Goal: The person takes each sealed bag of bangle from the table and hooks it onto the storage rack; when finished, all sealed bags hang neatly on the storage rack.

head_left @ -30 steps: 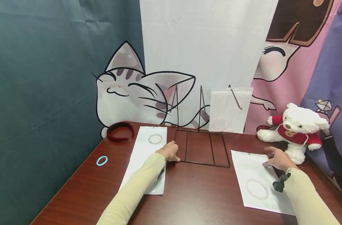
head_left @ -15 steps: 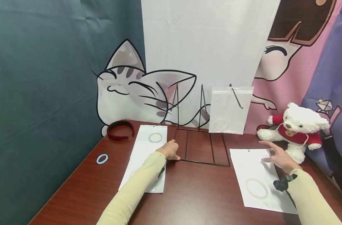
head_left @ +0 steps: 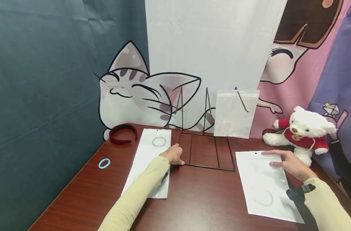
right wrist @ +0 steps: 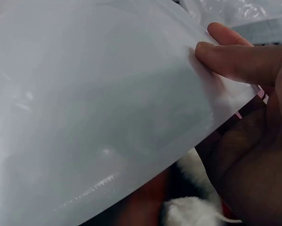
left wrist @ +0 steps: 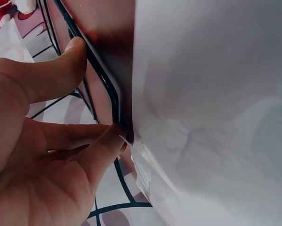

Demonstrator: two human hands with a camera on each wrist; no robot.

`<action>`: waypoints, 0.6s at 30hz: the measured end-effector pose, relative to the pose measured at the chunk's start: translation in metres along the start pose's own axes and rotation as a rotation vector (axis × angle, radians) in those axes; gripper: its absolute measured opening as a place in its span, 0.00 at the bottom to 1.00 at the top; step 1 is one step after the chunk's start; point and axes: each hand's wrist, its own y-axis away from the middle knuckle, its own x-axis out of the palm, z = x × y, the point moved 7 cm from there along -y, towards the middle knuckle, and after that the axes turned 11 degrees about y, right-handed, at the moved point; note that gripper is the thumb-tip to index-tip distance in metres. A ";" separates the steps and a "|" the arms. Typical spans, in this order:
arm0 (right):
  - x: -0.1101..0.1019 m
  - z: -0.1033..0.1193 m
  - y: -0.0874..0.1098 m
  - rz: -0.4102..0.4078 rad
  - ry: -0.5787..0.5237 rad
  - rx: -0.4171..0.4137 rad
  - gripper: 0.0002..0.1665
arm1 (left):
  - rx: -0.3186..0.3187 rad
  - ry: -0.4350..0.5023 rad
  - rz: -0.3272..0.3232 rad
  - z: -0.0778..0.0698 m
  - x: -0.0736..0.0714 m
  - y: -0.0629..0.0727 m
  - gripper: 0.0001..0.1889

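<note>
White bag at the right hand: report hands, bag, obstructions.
Left hand grips wire rack, near-left corner. Right hand pinches white bag at far-right corner. White bear close beyond right hand.

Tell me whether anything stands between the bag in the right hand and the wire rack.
Nothing visible does: tabletop shows between the bag pinched by the right hand and the wire rack. The left hand is at the rack's near left corner, off to the side. The right hook, though, bears another bag.

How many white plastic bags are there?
4: the far left bag, the near left bag adjoining it, the hanging bag on the rightmost hook, the held bag in the right hand. Others may hide underneath.
</note>
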 end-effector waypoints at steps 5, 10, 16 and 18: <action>-0.015 0.023 0.006 -0.069 0.105 -0.041 0.29 | 0.001 0.001 -0.003 0.001 0.000 0.000 0.16; -0.032 0.047 0.018 -0.208 0.173 -0.118 0.26 | 0.007 0.000 -0.003 0.001 0.000 0.001 0.17; -0.045 0.069 0.034 -0.304 0.124 -0.177 0.24 | 0.022 -0.012 -0.003 -0.001 0.000 0.003 0.17; -0.047 0.077 0.038 -0.315 0.084 -0.188 0.24 | 0.024 -0.013 -0.008 -0.001 -0.001 0.004 0.17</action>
